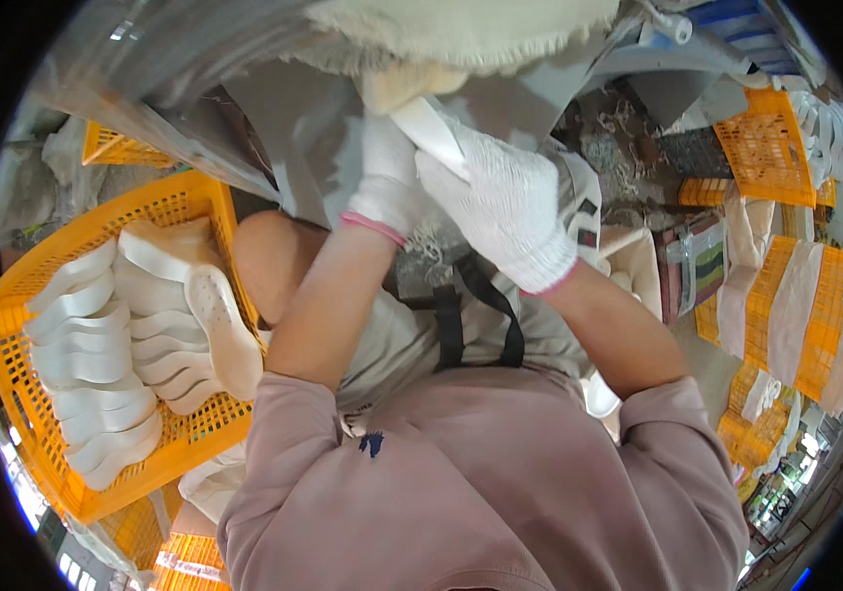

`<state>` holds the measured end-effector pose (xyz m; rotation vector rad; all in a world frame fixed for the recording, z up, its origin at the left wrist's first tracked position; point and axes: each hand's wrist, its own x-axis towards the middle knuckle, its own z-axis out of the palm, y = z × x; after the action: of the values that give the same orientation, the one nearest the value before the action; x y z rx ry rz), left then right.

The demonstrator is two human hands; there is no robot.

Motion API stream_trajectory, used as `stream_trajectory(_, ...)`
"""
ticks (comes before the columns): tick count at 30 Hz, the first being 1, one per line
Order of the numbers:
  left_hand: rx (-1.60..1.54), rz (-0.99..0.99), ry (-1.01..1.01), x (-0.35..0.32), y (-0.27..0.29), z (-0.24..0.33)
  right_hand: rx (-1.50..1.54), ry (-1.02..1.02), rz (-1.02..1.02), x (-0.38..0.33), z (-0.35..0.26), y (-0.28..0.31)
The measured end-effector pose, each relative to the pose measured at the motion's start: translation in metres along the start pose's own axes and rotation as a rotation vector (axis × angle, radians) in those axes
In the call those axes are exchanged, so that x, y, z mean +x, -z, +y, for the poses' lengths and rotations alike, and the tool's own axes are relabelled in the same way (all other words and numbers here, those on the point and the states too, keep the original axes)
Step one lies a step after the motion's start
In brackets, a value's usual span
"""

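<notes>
Both my hands wear white knit gloves with pink cuffs and are raised in front of me, close together. A white shoe sole (431, 134) is tilted between them, its upper end just under the frayed edge of a cream cloth buffing wheel (471, 34). My right hand (505, 197) wraps its fingers round the sole from the right. My left hand (389, 163) grips it from the left; its fingertips are partly hidden near the wheel. Whether the sole touches the wheel, I cannot tell.
An orange crate (229, 433) at my left holds several white wedge soles (96, 345) in stacked rows. Grey sheeting (293, 123) surrounds the wheel. More orange crates (771, 148) stand at the right, some draped with pale cloth strips (794, 295). Loose threads lie on the dark floor (608, 128).
</notes>
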<state>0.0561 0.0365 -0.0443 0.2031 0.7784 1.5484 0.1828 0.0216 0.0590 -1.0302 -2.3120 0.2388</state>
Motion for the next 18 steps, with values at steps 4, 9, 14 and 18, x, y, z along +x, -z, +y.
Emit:
stream_trajectory(4, 0.637, 0.174, -0.467, -0.013, -0.005, -0.020, -0.091, -0.002, -0.019, 0.018, -0.006, -0.011)
stream_trajectory(9, 0.524, 0.145, -0.401, -0.009, -0.006, -0.031, -0.014, -0.110, -0.012, 0.017, -0.008, -0.017)
stream_trajectory(14, 0.299, 0.079, -0.286, -0.018, -0.011, -0.017, 0.081, -0.127, 0.076, 0.007, -0.009, -0.016)
stream_trajectory(18, 0.167, 0.041, -0.164, -0.024, -0.027, -0.009, 0.095, -0.189, 0.062, 0.005, -0.008, -0.009)
